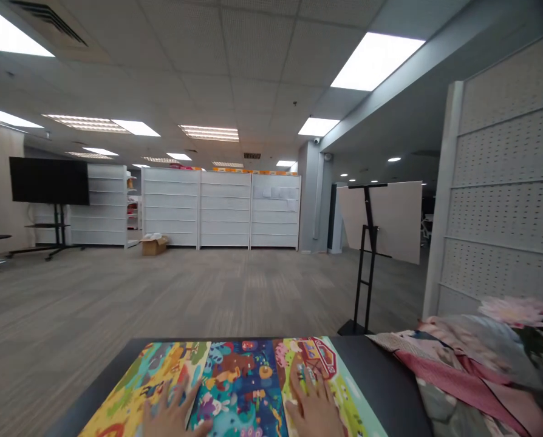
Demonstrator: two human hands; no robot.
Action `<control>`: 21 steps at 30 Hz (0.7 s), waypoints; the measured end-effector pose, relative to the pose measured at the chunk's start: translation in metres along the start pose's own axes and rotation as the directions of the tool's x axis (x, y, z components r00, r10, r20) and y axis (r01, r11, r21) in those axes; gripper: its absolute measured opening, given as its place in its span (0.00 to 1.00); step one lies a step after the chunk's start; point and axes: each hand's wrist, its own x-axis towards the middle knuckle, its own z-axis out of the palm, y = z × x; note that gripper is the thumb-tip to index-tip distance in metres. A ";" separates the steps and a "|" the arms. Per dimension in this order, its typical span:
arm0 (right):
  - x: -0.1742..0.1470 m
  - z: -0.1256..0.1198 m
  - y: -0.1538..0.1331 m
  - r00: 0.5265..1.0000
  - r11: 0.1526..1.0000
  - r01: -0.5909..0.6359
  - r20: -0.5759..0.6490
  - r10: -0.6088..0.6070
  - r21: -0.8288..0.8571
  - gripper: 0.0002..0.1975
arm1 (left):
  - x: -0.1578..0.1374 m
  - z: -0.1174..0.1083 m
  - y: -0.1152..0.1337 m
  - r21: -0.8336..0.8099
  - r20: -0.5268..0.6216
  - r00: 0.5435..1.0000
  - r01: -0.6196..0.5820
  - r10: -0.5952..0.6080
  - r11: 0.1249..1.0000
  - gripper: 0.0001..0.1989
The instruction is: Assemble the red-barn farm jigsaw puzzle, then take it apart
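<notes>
A colourful cartoon puzzle board (235, 376) lies flat on a dark table (381, 376) at the bottom of the head view. My left hand (174, 416) rests palm down on its yellow left part, fingers spread. My right hand (314, 406) lies flat on the green right part, below a red house picture, fingers apart. Neither hand grips anything. Both wrists are cut off by the lower edge.
Patterned pink fabric (463, 370) and pink flowers (512, 312) lie at the table's right. A black easel with a white board (367, 255) stands just beyond. A pegboard wall (503, 194) is at right. White shelving (221, 209), a cardboard box (153, 244) and a TV on a stand (48, 182) stand across the carpeted floor.
</notes>
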 end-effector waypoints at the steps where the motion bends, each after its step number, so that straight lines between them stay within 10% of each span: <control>1: -0.004 -0.001 0.009 1.000 1.000 0.003 0.011 -0.003 0.003 0.36 | -0.006 -0.002 -0.003 0.001 0.009 1.000 -0.005 0.005 1.000 0.51; 7: -0.018 -0.003 0.053 0.989 0.984 -0.148 0.009 0.149 -0.103 0.38 | -0.022 0.003 -0.013 -0.024 -0.010 0.999 0.047 -0.047 0.999 0.48; 14: -0.013 -0.003 -0.023 0.997 0.997 -0.075 0.019 0.075 -0.029 0.42 | 0.000 0.025 0.038 -0.160 -0.124 0.992 -0.020 0.000 0.987 0.55; 21: -0.050 -0.012 -0.020 0.996 0.996 -0.086 -0.003 0.086 -0.022 0.44 | -0.039 0.016 0.030 -0.220 -0.267 0.953 -0.202 0.141 0.954 0.28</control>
